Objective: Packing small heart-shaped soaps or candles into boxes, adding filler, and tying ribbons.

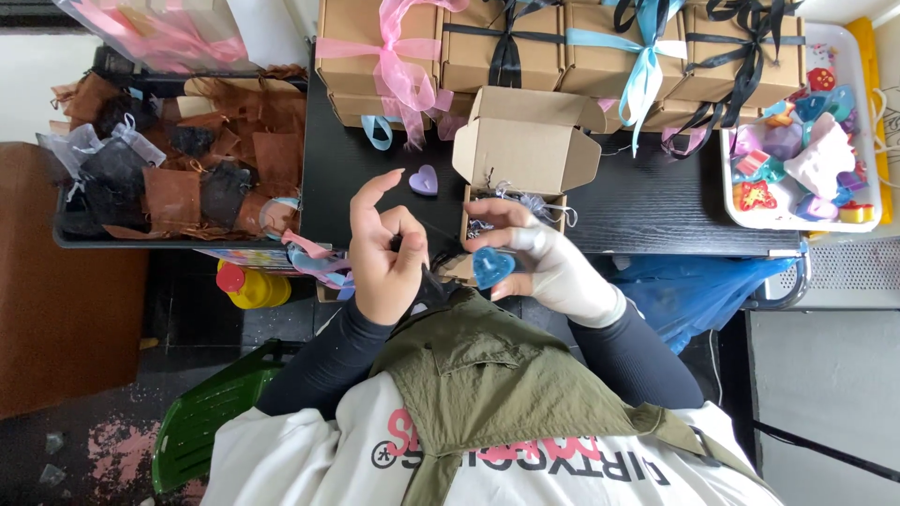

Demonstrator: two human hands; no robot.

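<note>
Since the head view looks straight down over the black worktop (656,211), the open cardboard box (525,145) reads light, thin-walled and easily crushed, best taken by its side walls; its inside, with pale shredded filler, is mostly hidden behind the flap. The left hand (384,258), fingers curled narrow, pinches something small and dark I cannot make out, while the right hand (553,262), in a pale glove or wrap, holds the blue heart (491,266) just in front of the chest. The heart looks small, light, rigid, perhaps slick or brittle, so grip its edges; its lower part is covered by fingers.
</note>
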